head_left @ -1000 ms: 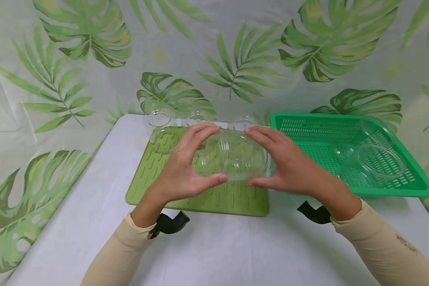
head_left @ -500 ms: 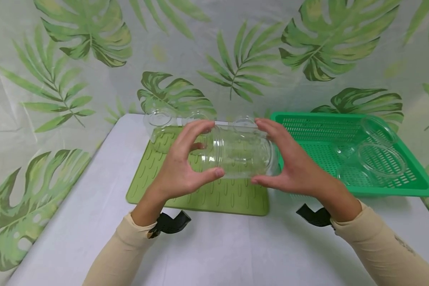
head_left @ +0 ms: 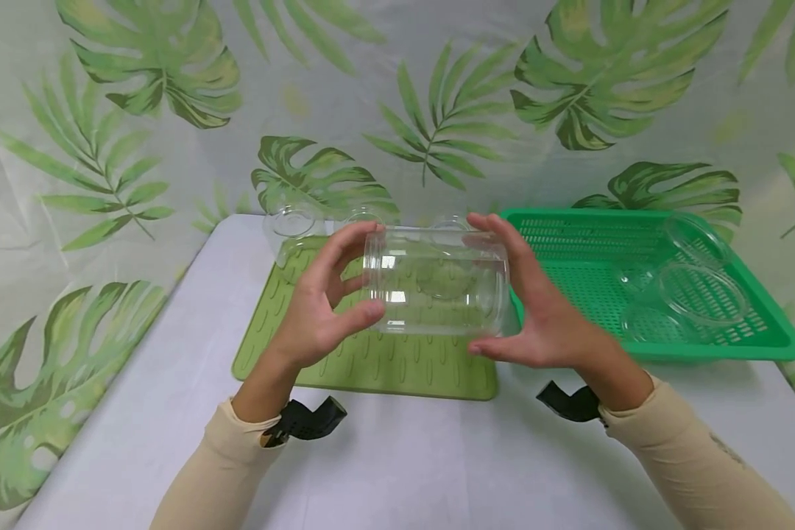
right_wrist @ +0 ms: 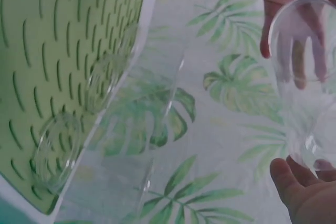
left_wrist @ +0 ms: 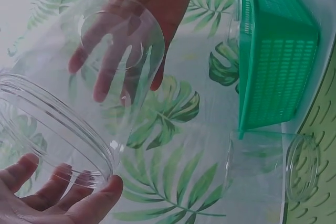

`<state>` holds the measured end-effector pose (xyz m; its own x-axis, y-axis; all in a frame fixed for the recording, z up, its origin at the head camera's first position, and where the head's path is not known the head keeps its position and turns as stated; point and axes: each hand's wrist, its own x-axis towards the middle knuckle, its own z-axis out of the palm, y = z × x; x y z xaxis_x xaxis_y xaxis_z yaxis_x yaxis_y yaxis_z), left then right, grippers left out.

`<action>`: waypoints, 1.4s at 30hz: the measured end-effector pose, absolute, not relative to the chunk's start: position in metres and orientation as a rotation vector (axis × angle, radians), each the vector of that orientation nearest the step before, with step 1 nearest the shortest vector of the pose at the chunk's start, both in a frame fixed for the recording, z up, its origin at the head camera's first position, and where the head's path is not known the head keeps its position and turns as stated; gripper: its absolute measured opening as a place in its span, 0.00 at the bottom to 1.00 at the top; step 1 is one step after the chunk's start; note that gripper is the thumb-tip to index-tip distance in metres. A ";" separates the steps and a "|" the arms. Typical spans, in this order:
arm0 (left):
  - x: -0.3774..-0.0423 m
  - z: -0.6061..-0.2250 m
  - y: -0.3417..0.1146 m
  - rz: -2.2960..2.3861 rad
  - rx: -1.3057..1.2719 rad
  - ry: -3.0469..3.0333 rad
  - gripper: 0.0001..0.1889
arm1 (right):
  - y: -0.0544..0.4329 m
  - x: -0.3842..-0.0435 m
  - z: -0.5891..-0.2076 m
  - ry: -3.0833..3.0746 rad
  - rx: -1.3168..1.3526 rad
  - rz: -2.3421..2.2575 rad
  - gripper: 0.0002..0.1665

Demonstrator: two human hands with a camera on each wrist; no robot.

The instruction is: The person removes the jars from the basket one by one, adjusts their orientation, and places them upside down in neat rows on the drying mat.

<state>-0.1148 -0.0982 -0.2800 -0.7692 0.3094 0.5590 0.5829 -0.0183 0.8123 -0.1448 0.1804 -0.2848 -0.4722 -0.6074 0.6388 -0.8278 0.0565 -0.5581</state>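
Left hand point(head_left: 324, 302) holds clear jar point(head_left: 436, 281) at rim, right hand point(head_left: 536, 313) at base, wide grip; jar sideways above green mat point(head_left: 397, 368).

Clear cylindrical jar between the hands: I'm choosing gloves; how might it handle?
The clear cylindrical jar would likely roll on its side: its wall is round. Glossy highlights suggest slipperiness. It seems stiff: no dent shows at the left hand.
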 end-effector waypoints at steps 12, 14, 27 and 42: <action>-0.115 -0.288 -0.108 -2.241 -1.045 -2.009 0.49 | 0.172 -0.138 -0.285 -1.989 1.507 1.464 0.69; -0.114 -0.291 -0.110 -2.284 -1.050 -2.030 0.49 | 0.172 -0.135 -0.285 -1.995 1.495 1.499 0.68; -0.113 -0.297 -0.105 -2.356 -1.078 -1.964 0.45 | 0.174 -0.137 -0.283 -2.037 1.516 1.538 0.73; -0.113 -0.311 -0.103 -2.499 -1.162 -1.750 0.35 | 0.167 -0.135 -0.274 -2.045 1.483 1.663 0.72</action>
<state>-0.1134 -0.1034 -0.3110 -0.7400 0.4744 0.4769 0.2860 -0.4198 0.8614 -0.1353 0.1669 -0.2741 -0.5141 -0.5965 0.6163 -0.7250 -0.0819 -0.6839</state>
